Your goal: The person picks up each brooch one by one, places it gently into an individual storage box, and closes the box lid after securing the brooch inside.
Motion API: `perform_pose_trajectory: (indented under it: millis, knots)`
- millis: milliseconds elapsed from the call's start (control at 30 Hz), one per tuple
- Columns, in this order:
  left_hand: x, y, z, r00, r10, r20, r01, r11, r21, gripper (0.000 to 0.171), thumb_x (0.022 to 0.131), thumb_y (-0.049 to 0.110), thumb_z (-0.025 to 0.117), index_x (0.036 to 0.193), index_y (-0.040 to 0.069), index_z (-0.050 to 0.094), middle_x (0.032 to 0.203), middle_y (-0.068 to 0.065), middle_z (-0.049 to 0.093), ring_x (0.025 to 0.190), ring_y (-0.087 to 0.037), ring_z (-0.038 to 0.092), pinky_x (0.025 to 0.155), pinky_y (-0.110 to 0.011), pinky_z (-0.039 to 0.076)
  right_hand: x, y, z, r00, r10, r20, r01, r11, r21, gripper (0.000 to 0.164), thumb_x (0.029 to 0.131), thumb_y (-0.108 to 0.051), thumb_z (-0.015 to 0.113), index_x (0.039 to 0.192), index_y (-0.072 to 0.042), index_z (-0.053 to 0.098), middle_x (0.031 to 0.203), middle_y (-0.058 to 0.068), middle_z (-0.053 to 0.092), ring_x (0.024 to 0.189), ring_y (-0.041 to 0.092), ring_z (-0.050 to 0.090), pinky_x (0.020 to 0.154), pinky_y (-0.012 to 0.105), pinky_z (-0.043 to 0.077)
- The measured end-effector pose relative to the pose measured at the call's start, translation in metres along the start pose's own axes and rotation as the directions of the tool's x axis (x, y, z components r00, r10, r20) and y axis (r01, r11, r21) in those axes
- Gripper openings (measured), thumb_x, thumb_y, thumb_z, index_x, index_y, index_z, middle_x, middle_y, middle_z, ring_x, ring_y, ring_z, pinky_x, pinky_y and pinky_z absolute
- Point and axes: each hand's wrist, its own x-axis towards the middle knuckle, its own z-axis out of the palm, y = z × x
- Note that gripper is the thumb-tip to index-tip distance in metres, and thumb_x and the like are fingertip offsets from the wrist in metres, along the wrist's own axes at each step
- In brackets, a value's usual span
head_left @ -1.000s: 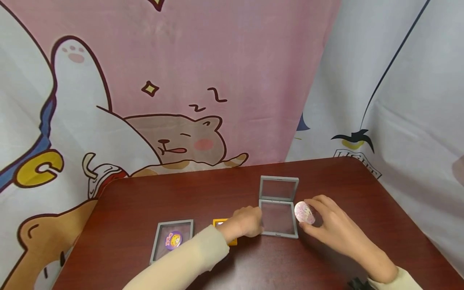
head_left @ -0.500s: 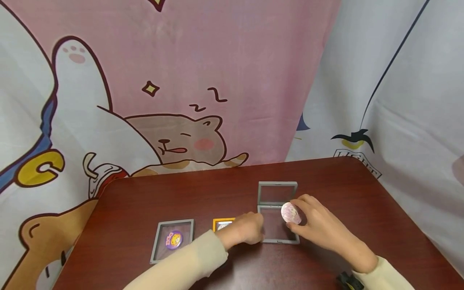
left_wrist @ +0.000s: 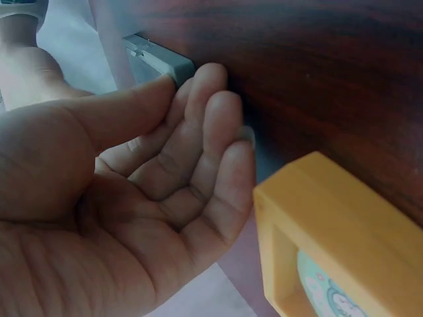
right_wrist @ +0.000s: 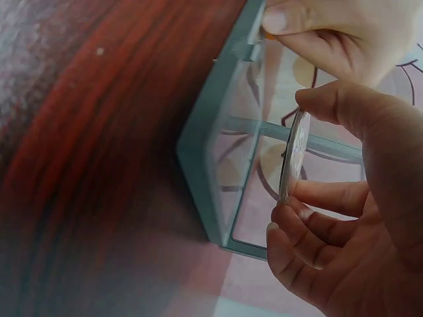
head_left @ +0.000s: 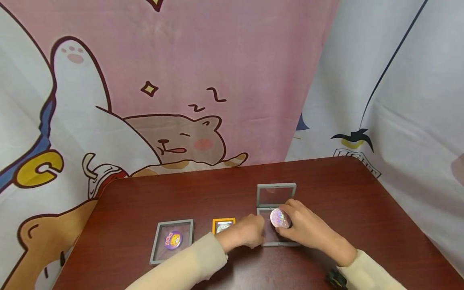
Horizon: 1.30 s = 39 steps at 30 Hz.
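Note:
My right hand (head_left: 308, 227) pinches a round pink, shiny pin badge (head_left: 279, 218) between thumb and fingers. The badge is above the base of a grey display frame (head_left: 276, 185) with clear film, its lid raised at the back. In the right wrist view the badge (right_wrist: 295, 155) stands edge-on, apart from the film. My left hand (head_left: 246, 230) grips the frame's left edge, thumb on the rim. The left wrist view shows the curled fingers (left_wrist: 221, 122) near the grey frame's corner (left_wrist: 177, 64); the exact contact is partly hidden.
Left of my left hand lies a small yellow frame (head_left: 217, 221) with a pale picture inside, partly covered by the hand. Farther left is a grey frame (head_left: 156, 245) holding a purple badge (head_left: 174, 240). The brown table (head_left: 203, 193) ends at a printed curtain (head_left: 253, 121).
My right hand has carried the badge left, from beside the open frame to over its base. The frame has shifted slightly toward me, with my left hand still on its edge.

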Motion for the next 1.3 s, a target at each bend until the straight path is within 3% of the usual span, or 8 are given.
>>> perform_pose_trajectory:
  millis: [367, 667, 1067, 1300]
  knots:
    - [-0.003, 0.0, 0.0, 1.0, 0.014, -0.016, -0.014, 1.0, -0.015, 0.04, 0.083, 0.013, 0.087, 0.054, 0.012, 0.061, 0.044, 0.004, 0.055, 0.044, -0.01, 0.054, 0.049, -0.021, 0.042, 0.0, 0.002, 0.01, 0.998, -0.03, 0.052, 0.032, 0.999, -0.035, 0.041, 0.074, -0.021, 0.088, 0.105, 0.002, 0.072, 0.095, 0.0, 0.058, 0.088, 0.013, 0.054, 0.072, 0.03, 0.051]
    - [-0.001, 0.002, 0.001, 0.999, 0.025, -0.043, -0.022, 0.999, 0.047, 0.038, 0.081, 0.018, 0.091, 0.058, 0.012, 0.061, 0.061, 0.001, 0.06, 0.063, -0.014, 0.058, 0.062, -0.028, 0.05, 0.001, 0.001, 0.012, 0.996, -0.038, 0.076, 0.043, 0.998, -0.055, 0.042, 0.074, -0.024, 0.089, 0.105, 0.001, 0.073, 0.093, -0.001, 0.058, 0.085, 0.013, 0.053, 0.07, 0.031, 0.05]
    - [-0.001, 0.0, 0.002, 0.999, 0.018, -0.03, -0.017, 0.999, 0.032, 0.038, 0.082, 0.018, 0.09, 0.058, 0.013, 0.062, 0.059, 0.003, 0.059, 0.062, -0.013, 0.058, 0.061, -0.027, 0.05, 0.0, 0.0, 0.014, 0.996, -0.058, 0.073, 0.063, 0.996, -0.069, 0.043, 0.074, -0.026, 0.09, 0.104, 0.0, 0.073, 0.095, 0.0, 0.059, 0.088, 0.015, 0.054, 0.073, 0.034, 0.051]
    - [-0.001, -0.001, 0.002, 0.999, 0.024, -0.034, -0.023, 0.999, 0.034, 0.037, 0.083, 0.019, 0.09, 0.059, 0.014, 0.062, 0.059, 0.004, 0.059, 0.062, -0.013, 0.058, 0.062, -0.027, 0.051, -0.001, -0.003, -0.001, 0.998, -0.02, 0.054, 0.024, 0.997, -0.08, 0.049, 0.079, -0.028, 0.091, 0.113, 0.002, 0.072, 0.107, 0.008, 0.066, 0.099, 0.022, 0.064, 0.083, 0.041, 0.056]
